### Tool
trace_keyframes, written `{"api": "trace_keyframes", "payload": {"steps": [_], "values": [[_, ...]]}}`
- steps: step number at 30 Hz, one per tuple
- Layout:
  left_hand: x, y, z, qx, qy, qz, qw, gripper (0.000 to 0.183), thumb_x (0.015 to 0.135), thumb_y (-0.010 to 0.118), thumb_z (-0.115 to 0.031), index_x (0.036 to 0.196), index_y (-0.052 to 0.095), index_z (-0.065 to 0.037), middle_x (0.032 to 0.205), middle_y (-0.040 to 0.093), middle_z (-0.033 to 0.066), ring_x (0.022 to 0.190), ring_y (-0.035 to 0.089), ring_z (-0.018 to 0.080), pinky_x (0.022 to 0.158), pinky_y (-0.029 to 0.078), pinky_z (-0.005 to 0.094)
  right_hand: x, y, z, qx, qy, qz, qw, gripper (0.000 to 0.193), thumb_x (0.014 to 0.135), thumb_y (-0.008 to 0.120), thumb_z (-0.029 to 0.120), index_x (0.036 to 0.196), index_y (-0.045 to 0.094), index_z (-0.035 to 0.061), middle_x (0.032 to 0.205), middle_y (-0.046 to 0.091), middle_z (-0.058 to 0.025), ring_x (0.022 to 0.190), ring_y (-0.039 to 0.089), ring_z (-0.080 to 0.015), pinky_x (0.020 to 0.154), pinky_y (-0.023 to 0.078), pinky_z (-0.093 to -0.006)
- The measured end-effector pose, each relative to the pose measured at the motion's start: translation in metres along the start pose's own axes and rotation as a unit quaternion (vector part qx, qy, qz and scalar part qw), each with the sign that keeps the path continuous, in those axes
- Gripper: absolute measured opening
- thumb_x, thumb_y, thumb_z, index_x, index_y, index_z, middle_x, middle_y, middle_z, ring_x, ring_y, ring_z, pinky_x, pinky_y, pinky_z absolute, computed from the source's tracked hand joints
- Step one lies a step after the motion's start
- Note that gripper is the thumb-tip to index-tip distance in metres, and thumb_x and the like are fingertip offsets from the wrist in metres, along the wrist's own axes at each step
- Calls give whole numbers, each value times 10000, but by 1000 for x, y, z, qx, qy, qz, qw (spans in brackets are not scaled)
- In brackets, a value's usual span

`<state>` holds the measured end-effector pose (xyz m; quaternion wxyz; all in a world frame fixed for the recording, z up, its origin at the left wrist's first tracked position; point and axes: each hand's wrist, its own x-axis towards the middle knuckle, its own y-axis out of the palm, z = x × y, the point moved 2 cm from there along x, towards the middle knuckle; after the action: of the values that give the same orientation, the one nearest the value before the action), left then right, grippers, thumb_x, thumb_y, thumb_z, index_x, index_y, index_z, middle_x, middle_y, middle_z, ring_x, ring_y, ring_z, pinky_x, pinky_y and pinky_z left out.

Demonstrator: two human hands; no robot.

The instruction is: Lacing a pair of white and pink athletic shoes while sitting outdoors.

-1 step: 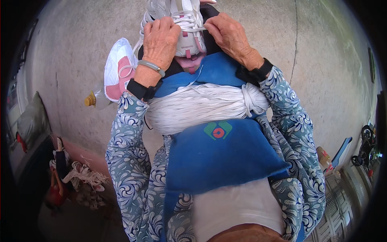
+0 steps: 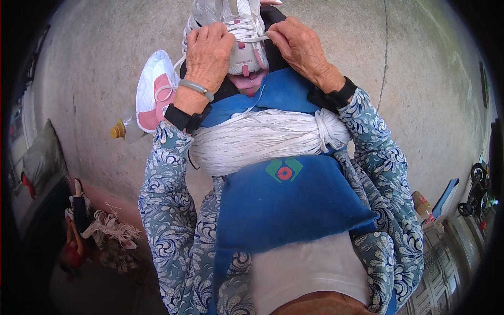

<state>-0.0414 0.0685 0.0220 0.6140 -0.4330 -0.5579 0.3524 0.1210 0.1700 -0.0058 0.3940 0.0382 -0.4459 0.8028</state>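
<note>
A white sneaker (image 2: 242,52) with pink trim lies at the top centre, its toe away from me and its pink heel lining nearest. White laces (image 2: 244,32) cross its front. At the shoe's left edge my left hand (image 2: 210,58) is closed, knuckles up; its fingertips are hidden. To the right, my right hand (image 2: 299,46) pinches a flat white shoelace (image 2: 257,39) between thumb and finger, drawn out sideways from the shoe. A thick bundle of white laces (image 2: 262,134), looped round at its right end, rests across my lap on the blue apron (image 2: 289,202).
Left of my left wrist is a white and pink shoe piece (image 2: 153,94) with a lace, next to a clear bottle with a yellow cap (image 2: 116,130). A grey sack (image 2: 44,157) stands far left. Another person (image 2: 76,231) sits by pale strands (image 2: 113,228). Metal panels (image 2: 436,278) lie lower right.
</note>
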Motion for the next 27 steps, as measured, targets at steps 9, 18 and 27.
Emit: {"api": "trace_keyframes", "payload": {"steps": [9, 18, 27], "values": [[0, -9, -38, -325, -235, 153, 903, 92, 844, 530, -99, 902, 544, -30, 689, 595, 86, 568, 589, 207, 527, 459, 317, 6, 12, -5, -11, -2, -13, 1000, 170, 831, 581, 246, 819, 615, 80, 761, 539, -93, 695, 590, -277, 600, 485, -356], [6, 16, -24, -369, -360, 146, 844, 199, 878, 525, -176, 960, 616, -19, 537, 547, 41, 433, 504, 93, 395, 405, 240, -5, 18, -7, 2, 23, 38, 999, 194, 844, 563, 251, 834, 629, 69, 796, 566, -106, 728, 591, -288, 638, 481, -375], [6, 28, -25, -507, -449, 100, 729, 233, 859, 555, -167, 1028, 639, -31, 566, 535, -9, 409, 436, 40, 356, 346, 206, 13, 19, -11, 1, -13, 62, 998, 188, 836, 552, 242, 864, 616, 68, 806, 558, -132, 752, 585, -318, 645, 476, -402]]}}
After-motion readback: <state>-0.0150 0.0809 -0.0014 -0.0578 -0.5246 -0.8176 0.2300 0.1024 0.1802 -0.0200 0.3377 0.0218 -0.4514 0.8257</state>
